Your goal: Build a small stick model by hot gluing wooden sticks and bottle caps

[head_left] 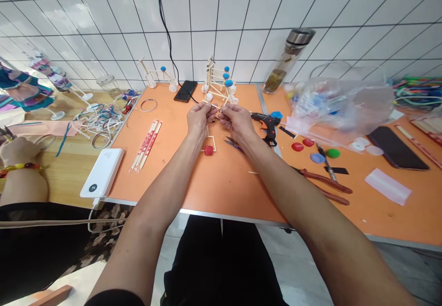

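My left hand [200, 119] is closed in a pinch on one end of a thin wooden stick [214, 106]. Opposite it, my right hand [237, 120] pinches near the stick's other end; the fingertips partly hide it. Just beyond my hands stands a frame of wooden sticks [217, 85] with blue and white round caps. Below my left hand, a small stick frame lies flat beside a red piece [208, 150]. Scissors [233, 144] lie partly under my right forearm, and a black glue gun [268, 124] rests to the right of that hand.
Packaged chopsticks [147, 144], a white power bank [102, 172] and a phone [185, 91] lie leftward. On the right are pliers [326, 179], coloured caps [317, 158], a plastic bag [341, 103] and a glass bottle [286, 61]. Another person's hand [17, 151] is at far left.
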Available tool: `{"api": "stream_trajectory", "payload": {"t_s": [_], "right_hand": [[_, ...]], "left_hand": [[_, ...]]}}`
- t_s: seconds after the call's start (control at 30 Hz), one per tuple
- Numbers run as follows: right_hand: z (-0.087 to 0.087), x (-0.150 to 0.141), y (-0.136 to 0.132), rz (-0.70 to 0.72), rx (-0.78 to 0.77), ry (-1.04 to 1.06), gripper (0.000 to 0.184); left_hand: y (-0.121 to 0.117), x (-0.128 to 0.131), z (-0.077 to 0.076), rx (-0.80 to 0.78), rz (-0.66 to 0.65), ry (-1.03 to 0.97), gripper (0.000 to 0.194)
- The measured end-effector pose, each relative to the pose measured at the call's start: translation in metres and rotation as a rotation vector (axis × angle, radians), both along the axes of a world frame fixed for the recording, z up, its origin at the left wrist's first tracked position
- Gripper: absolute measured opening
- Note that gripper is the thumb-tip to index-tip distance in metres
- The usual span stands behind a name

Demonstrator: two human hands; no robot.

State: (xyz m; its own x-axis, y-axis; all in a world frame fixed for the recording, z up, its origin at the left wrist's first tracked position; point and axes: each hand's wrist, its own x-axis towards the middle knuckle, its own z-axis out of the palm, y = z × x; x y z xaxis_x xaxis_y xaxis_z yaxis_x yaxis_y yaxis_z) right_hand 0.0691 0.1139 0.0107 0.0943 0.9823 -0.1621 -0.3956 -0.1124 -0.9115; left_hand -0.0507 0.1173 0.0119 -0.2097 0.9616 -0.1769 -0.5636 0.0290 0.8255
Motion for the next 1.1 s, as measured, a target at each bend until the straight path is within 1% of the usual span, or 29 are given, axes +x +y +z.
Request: {"api": "stream_trajectory", "payload": {"t_s": [0.17,0.33,0.63,0.97,1.1], "right_hand": [[-0.0043,0.0030,-0.0004,0.002,0.000,0.012,0.016],[-0.0046,0.0025,-0.0010,-0.004,0.013,0.002,0.014],[-0.0064,0.0019,-0.0007,-0.024,0.032,0.009,0.013],[-0.0087,0.0031,0.0002,-0.013,0.061,0.025,0.015],[-0.0076,0.0057,-0.0003,0.000,0.069,0.016,0.015]], "left_hand": [[0.0009,0.0010,-0.0010,0.003,-0.001,0.010,0.028],[0.0018,0.0001,-0.0004,0.005,0.001,0.027,0.030],[0.0014,0.0039,-0.0059,0.020,0.002,0.041,0.027],[-0.0029,0.0058,-0.0002,0.008,-0.015,0.036,0.032],[-0.0040,0.0083,-0.0006,0.011,-0.029,0.052,0.030]]}}
